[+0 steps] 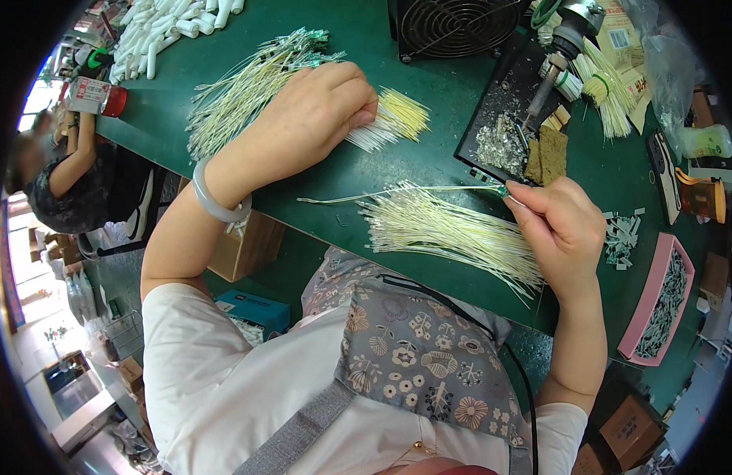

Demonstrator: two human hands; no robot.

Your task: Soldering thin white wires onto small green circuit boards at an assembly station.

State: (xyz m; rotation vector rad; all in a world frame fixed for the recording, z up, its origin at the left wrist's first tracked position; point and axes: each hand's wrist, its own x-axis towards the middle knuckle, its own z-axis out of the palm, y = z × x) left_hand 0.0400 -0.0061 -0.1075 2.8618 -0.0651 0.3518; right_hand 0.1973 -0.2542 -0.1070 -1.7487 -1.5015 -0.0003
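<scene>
My right hand (560, 229) pinches a small green circuit board (502, 190) between thumb and forefinger. From the board a thin pale wire (342, 198) stretches left across the table. Below it lies a thick bundle of pale yellow-white wires (445, 233), whose right ends run under my right hand. My left hand (330, 103) is closed, with its fingertips over a short bunch of white and yellow wires (394, 119); whether a wire is between them is hidden. Behind that wrist spreads a pile of wired green boards (247, 99).
A soldering iron (544, 91) in a stand points down over a black tray (493, 103) with solder scraps and a brown sponge (546, 157). A fan (457, 28) stands at the back. On the right is a pink box (631, 340) of small parts. Another person (73, 174) sits far left.
</scene>
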